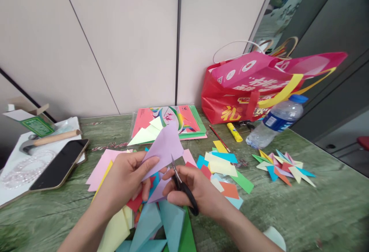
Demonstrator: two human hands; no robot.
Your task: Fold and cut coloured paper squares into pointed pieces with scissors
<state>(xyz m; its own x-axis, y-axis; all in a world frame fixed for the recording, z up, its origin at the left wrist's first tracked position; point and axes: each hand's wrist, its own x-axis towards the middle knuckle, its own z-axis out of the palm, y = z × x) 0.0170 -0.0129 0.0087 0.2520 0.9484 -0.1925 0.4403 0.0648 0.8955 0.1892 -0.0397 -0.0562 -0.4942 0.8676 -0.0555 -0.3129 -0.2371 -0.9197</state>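
Between thumb and fingers, my left hand (131, 173) pinches a sheet of light purple paper (165, 146), raised above the table. My right hand (193, 188) grips a pair of scissors (183, 186) with black handles. The blades point up and meet the sheet's lower right edge. Beneath the hands, a smaller purple piece (158, 191) hangs or lies; its support is hidden. Folded blue-green paper (148, 221) and pale yellow paper (115, 231) lie nearest me. Colored paper strips (220, 163) are scattered right of my hands.
Behind the hands lies a colored-paper pack (184, 119). To the right are a red bag (230, 90), water bottle (276, 121), glue stick (234, 132), pencil (219, 138) and paper star shapes (284, 167). On the left are a phone (59, 163), hammer (54, 139) and green box (37, 125).
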